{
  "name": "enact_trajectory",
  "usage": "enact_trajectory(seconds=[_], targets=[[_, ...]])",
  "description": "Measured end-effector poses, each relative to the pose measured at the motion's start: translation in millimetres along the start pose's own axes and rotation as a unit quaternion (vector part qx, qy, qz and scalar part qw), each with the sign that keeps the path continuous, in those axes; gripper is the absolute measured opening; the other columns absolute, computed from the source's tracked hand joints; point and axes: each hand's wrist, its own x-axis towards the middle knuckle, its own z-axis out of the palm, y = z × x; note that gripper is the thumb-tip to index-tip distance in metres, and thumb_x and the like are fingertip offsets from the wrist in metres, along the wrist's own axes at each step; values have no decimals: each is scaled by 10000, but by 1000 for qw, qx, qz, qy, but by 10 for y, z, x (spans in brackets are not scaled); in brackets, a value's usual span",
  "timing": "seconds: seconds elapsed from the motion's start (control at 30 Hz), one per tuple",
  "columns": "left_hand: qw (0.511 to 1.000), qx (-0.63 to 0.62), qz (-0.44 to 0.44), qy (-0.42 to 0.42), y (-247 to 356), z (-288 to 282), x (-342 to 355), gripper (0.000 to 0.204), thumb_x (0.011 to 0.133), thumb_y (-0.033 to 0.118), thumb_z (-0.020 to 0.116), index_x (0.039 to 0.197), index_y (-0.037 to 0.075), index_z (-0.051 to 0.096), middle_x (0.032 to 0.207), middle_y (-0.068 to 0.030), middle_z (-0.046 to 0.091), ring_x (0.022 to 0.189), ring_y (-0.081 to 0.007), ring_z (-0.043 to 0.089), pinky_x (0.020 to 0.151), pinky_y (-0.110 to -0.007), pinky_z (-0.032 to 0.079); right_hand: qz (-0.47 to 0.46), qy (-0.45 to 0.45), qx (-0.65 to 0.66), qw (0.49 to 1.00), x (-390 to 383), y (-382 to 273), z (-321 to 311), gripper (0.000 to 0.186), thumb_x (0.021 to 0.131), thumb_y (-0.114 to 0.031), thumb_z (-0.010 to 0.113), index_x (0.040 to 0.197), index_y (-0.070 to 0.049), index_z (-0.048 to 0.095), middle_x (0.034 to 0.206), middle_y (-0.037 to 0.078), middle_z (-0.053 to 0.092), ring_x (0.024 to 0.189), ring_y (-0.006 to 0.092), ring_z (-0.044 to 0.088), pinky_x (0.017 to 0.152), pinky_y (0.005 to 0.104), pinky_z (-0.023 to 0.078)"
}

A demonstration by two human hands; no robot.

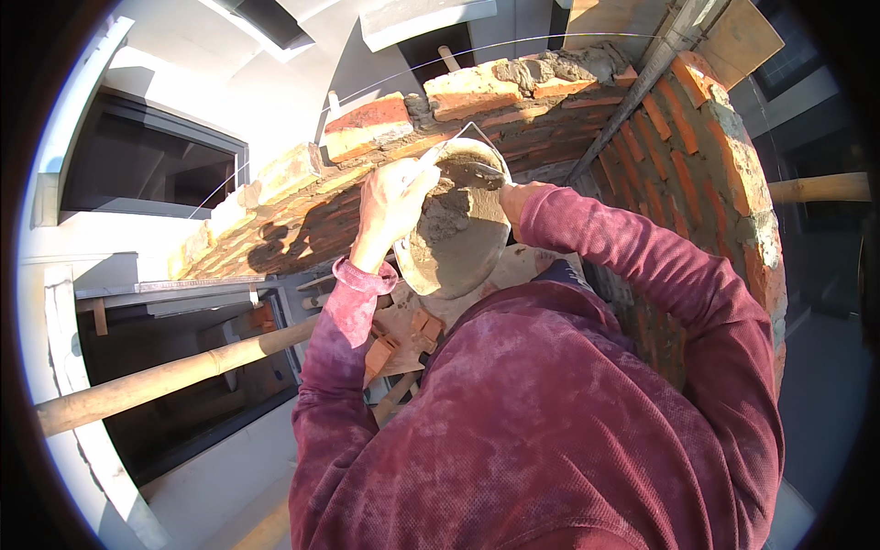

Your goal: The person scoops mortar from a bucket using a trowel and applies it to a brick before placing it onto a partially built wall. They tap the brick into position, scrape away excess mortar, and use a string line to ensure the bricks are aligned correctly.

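A bucket [458,261] smeared with mortar is tilted so that its mouth faces me, between my two hands and against the brick wall [367,128]. Grey wet mortar [446,215] clings inside it. My left hand [396,200] is closed on the bucket's left rim, thumb uppermost. On the opposite side my right hand [521,205] grips the rim; its fingers are mostly hidden. A thin wire handle [478,131] sticks up past the bucket's far edge. Fresh mortar [573,66] lies on top of the wall at the far right.
Several loose bricks [380,353] lie on a board [403,316] below me. A bamboo pole [183,376] crosses at left, and another [820,188] juts out at right. A straight grey bar [642,87] stands at the wall's corner. A string [550,37] runs above the wall.
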Motion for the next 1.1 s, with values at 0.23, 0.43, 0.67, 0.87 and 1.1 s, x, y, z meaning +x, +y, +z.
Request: enact_trajectory(seconds=[0.23,0.43,0.67,0.87,1.1], targets=[[995,-99,20,-8,106,1,62,304,852,259,673,677,26,587,549,6,437,531,-89,396,503,-289,332,-136,-114,202,963,-33,376,413,256,721,-227,642,756,-25,488,683,101,547,669,281,559,618,398,423],[987,-160,20,8,192,31,33,280,854,226,670,684,20,587,583,12,462,547,-86,395,516,-282,335,-165,26,426,889,-258,182,769,207,721,-177,651,767,-45,498,700,60,539,688,220,562,634,364,448],[958,-248,27,139,51,179,-15,295,881,152,632,654,21,496,581,20,379,547,-75,360,513,-257,302,-112,-86,735,663,-480,106,641,176,809,-17,594,975,11,542,677,-36,449,450,63,447,427,229,373],[870,-434,-91,217,-287,640,-20,255,945,208,578,878,-36,611,800,-12,513,762,-115,484,676,-262,390,-104,-49,812,573,-711,280,761,352,826,68,565,1167,115,489,675,-68,366,461,49,405,443,210,374],[877,-420,-150,181,-457,1075,-14,328,936,221,588,705,12,487,655,37,366,619,-86,368,562,-282,299,-18,96,815,572,-1055,311,657,212,832,-39,552,1026,33,505,656,-22,421,437,62,418,398,219,381]])
